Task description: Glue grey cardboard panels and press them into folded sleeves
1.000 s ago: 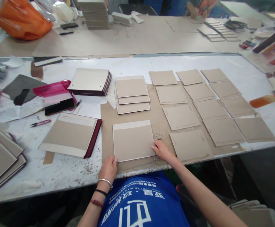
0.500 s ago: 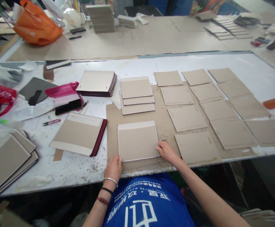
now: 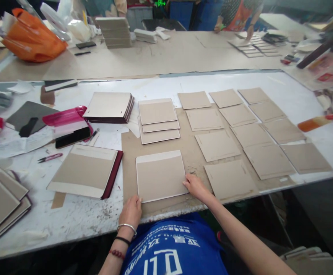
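A beige cardboard panel (image 3: 161, 177) with a pale strip along its far edge lies in front of me on a brown sheet. At its near left corner, my left hand (image 3: 130, 211) has its fingers closed on the edge. My right hand (image 3: 194, 185) pinches the right edge near the lower corner. Fingertips under the panel are hidden. Just beyond it, a few similar panels (image 3: 158, 112) overlap one another. To the left lies a beige panel with a dark red edge (image 3: 83, 170). Rows of flat beige pieces (image 3: 217, 145) spread out on the right.
A stack of dark-edged boards (image 3: 108, 105) stands at the back left, near a pink pouch (image 3: 65, 119) and a pen (image 3: 50, 157). More panels (image 3: 1, 202) lie far left. An orange-bladed tool (image 3: 314, 123) lies right. Another person (image 3: 236, 17) works across the table.
The camera view has shifted, so the table appears further left and slightly lower. Both hands stay at the same panel edges. Across the table, the other person's hand has moved over the pieces there.
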Demonstrator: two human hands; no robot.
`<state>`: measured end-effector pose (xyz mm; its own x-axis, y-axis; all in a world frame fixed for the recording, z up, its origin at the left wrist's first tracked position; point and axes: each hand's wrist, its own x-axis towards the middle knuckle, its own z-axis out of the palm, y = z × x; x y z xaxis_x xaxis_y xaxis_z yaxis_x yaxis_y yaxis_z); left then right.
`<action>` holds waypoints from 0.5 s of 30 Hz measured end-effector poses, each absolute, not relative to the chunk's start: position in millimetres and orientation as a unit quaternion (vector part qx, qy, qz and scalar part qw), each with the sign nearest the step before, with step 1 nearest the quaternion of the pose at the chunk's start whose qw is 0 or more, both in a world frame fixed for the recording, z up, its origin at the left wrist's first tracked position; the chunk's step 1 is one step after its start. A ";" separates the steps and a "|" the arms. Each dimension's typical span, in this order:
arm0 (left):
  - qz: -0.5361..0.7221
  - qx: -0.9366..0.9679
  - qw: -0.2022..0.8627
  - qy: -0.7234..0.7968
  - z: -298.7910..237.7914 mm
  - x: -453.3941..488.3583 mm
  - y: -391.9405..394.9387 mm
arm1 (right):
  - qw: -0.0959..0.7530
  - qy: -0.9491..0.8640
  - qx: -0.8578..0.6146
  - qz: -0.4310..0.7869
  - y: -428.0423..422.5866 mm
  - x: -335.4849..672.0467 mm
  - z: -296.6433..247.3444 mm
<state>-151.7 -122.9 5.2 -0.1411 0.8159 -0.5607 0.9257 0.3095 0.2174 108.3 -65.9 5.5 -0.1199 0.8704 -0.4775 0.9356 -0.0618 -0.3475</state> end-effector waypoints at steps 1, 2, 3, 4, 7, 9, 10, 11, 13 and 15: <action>-0.090 0.582 0.305 0.749 5.0 -152.0 -122.6 | 0.054 0.680 0.664 -0.306 -65.8 107.9 5.8; -0.090 0.583 0.306 0.747 4.8 -152.2 -122.3 | 0.056 0.677 0.667 -0.306 -65.6 107.4 6.2; -0.090 0.584 0.307 0.746 4.6 -152.4 -122.0 | 0.058 0.674 0.670 -0.306 -65.3 107.0 6.6; -0.090 0.585 0.308 0.745 4.5 -152.6 -121.8 | 0.061 0.671 0.673 -0.307 -65.0 106.5 7.2; -0.089 0.586 0.309 0.743 4.7 -152.8 -121.4 | 0.073 0.662 0.679 -0.308 -64.4 104.6 9.3; -0.089 0.584 0.309 0.745 4.8 -152.8 -121.5 | 0.086 0.654 0.686 -0.308 -64.6 102.7 11.2; -0.088 0.583 0.309 0.746 4.8 -152.7 -121.6 | 0.093 0.649 0.690 -0.307 -64.7 101.5 12.2; -0.087 0.582 0.309 0.747 4.7 -152.7 -121.8 | 0.101 0.644 0.695 -0.304 -64.8 100.3 13.3; -0.083 0.580 0.312 0.748 4.5 -152.6 -122.0 | 0.121 0.635 0.703 -0.298 -64.4 98.2 15.6; -0.080 0.576 0.314 0.750 4.3 -152.5 -122.0 | 0.143 0.632 0.704 -0.290 -63.0 97.4 17.6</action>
